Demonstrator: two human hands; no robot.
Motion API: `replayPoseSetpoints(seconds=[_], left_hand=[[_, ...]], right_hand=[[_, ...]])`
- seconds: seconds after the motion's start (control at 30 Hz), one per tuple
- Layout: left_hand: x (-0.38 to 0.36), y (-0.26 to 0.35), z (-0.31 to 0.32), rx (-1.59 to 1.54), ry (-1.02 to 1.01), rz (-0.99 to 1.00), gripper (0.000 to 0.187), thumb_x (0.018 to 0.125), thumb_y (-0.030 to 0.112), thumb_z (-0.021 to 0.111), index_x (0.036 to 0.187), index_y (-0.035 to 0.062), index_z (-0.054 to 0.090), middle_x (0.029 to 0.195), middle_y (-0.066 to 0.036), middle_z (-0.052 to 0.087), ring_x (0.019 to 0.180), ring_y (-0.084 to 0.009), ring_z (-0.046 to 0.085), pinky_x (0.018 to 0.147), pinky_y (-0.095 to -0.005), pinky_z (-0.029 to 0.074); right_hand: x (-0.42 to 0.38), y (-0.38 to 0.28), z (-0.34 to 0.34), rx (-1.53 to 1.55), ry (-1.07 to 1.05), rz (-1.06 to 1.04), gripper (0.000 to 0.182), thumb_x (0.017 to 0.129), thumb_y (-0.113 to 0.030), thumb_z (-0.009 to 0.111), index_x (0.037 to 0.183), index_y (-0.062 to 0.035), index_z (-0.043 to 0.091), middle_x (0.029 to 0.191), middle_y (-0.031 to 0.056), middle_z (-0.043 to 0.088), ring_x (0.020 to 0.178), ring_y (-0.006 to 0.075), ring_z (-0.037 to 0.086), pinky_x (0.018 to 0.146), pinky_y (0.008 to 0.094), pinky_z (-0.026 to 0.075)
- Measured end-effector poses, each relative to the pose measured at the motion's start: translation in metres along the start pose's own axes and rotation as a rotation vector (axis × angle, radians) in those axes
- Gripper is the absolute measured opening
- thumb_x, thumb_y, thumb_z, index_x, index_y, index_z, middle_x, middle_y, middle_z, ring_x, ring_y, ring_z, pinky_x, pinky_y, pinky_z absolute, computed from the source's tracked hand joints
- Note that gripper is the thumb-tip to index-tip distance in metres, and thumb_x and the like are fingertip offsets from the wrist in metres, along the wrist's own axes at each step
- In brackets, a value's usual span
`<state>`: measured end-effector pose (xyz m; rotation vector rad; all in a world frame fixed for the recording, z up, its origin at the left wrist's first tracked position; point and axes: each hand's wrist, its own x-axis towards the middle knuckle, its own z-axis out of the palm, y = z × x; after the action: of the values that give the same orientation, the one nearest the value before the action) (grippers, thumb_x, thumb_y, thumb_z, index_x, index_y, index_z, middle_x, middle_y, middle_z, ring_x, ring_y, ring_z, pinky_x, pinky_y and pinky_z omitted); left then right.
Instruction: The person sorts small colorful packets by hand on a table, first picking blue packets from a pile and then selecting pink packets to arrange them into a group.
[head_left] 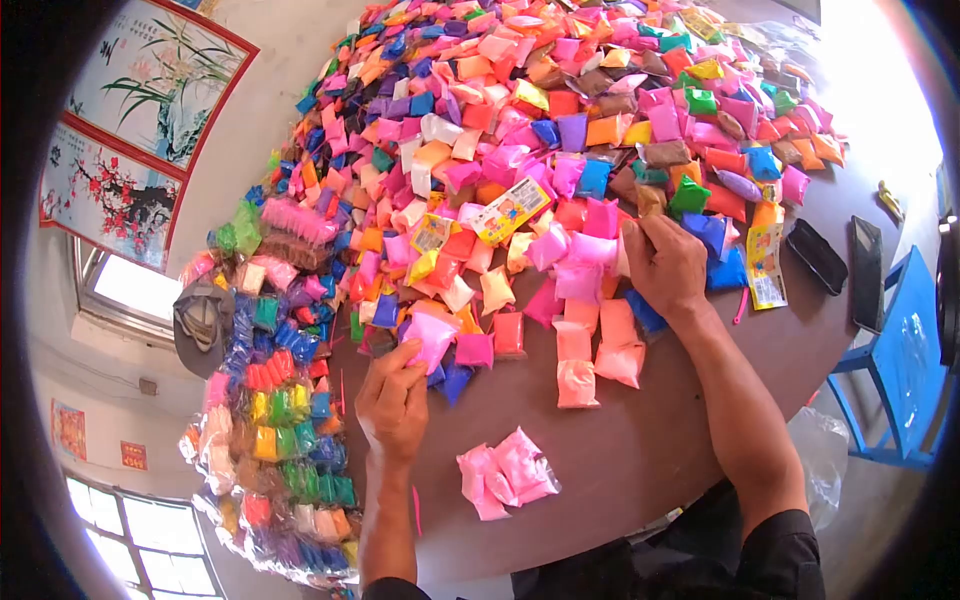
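Note:
My left hand [393, 398] pinches a light pink-purple packet [432, 338] at the near left edge of the heap. Further right, my right hand [664, 262] has its fingers curled down among the packets, close to a tan packet [651, 199]; what lies under its fingertips is hidden. Between the hands, peach packets [576, 383] form a short strip at the heap's front edge. A small group of pink packets [508, 474] in clear wrapping lies apart on the brown table [610, 460], nearest my body.
A large heap of multicoloured packets [560, 130] covers the table's far side. Bagged packets [275, 430] line the left edge. Printed yellow cards [512, 210] lie on the heap. Right are a black tray [817, 257], a dark flat object [866, 275] and a blue chair [895, 360].

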<state>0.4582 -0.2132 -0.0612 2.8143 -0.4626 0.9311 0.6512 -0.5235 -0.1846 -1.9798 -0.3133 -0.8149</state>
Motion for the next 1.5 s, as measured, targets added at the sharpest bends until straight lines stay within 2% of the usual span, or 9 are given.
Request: replayPoseSetpoints(seconds=[0.1,0.3,0.43,0.6,0.83,1.07,1.17,1.37,1.5], left_hand=[[-0.002,0.003,0.008,-0.027,0.027,-0.021,0.025,0.086,-0.011,0.079,0.106,0.0008,0.070,0.116,-0.015,0.078,0.095,-0.0278,0.079,0.081,-0.0360,0.065],[0.003,0.032,0.045,-0.525,-0.105,-0.587,0.015,0.102,0.007,0.075,0.116,0.0038,0.068,0.108,-0.011,0.078,0.083,-0.0106,0.074,0.065,-0.0256,0.060],[0.026,0.047,0.082,-0.327,-0.031,-0.192,0.024,0.098,0.007,0.079,0.118,0.0008,0.067,0.093,-0.008,0.076,0.076,-0.0141,0.074,0.064,-0.0287,0.059],[0.036,0.054,0.084,-0.589,-0.416,-0.650,0.029,0.099,0.016,0.080,0.121,0.0010,0.070,0.104,-0.007,0.076,0.085,-0.0123,0.072,0.073,-0.0283,0.057],[0.025,0.029,0.080,-0.711,-0.378,-0.734,0.036,0.100,0.014,0.078,0.131,-0.0019,0.068,0.118,-0.008,0.074,0.101,-0.0124,0.070,0.079,-0.0260,0.059],[0.040,0.048,0.095,-0.282,-0.472,-0.189,0.057,0.086,0.007,0.082,0.141,0.0052,0.065,0.146,-0.014,0.064,0.108,-0.0269,0.073,0.090,-0.0327,0.062],[0.052,0.040,0.105,-0.187,-0.508,0.007,0.052,0.083,0.004,0.082,0.134,0.0061,0.070,0.136,-0.012,0.068,0.110,-0.0314,0.072,0.091,-0.0347,0.061],[0.098,0.048,0.088,-0.428,-0.605,-0.350,0.038,0.079,0.003,0.084,0.117,0.0045,0.077,0.116,-0.011,0.073,0.109,-0.0311,0.073,0.090,-0.0363,0.059],[0.098,0.047,0.128,-0.310,-0.384,0.038,0.038,0.081,0.015,0.087,0.116,0.0068,0.076,0.119,-0.011,0.074,0.108,-0.0314,0.072,0.092,-0.0408,0.058]], right_hand=[[0.000,0.001,0.000,0.017,-0.013,0.008,0.031,0.101,-0.023,0.072,0.078,-0.0056,0.059,0.075,0.0170,0.063,0.069,0.0413,0.067,0.058,0.0506,0.050],[0.000,0.001,-0.002,0.010,-0.036,0.025,0.031,0.101,-0.024,0.072,0.079,-0.0056,0.061,0.075,0.0171,0.063,0.068,0.0406,0.067,0.057,0.0498,0.050],[0.001,0.000,-0.003,0.015,-0.033,0.020,0.029,0.100,-0.023,0.072,0.078,-0.0061,0.061,0.074,0.0163,0.064,0.067,0.0400,0.067,0.057,0.0493,0.051],[0.001,-0.001,-0.002,0.018,-0.012,0.025,0.028,0.098,-0.021,0.072,0.078,-0.0070,0.061,0.073,0.0136,0.063,0.067,0.0377,0.067,0.057,0.0490,0.051],[0.001,-0.001,-0.003,0.009,-0.032,0.040,0.029,0.099,-0.023,0.072,0.077,-0.0077,0.061,0.072,0.0138,0.064,0.064,0.0381,0.067,0.056,0.0494,0.051],[0.003,0.000,-0.004,0.061,-0.010,0.090,0.030,0.100,-0.020,0.071,0.076,-0.0061,0.058,0.071,0.0169,0.061,0.064,0.0403,0.066,0.055,0.0494,0.049],[0.002,0.001,-0.003,0.075,-0.006,0.092,0.030,0.100,-0.020,0.071,0.076,-0.0060,0.057,0.071,0.0169,0.061,0.064,0.0405,0.065,0.055,0.0495,0.049],[0.002,-0.002,-0.007,0.076,-0.027,0.097,0.030,0.100,-0.019,0.070,0.077,-0.0058,0.056,0.074,0.0159,0.062,0.067,0.0404,0.066,0.057,0.0502,0.050],[0.003,-0.001,-0.007,0.108,0.002,0.098,0.030,0.102,-0.018,0.069,0.078,-0.0050,0.056,0.074,0.0177,0.061,0.067,0.0420,0.065,0.058,0.0511,0.049]])
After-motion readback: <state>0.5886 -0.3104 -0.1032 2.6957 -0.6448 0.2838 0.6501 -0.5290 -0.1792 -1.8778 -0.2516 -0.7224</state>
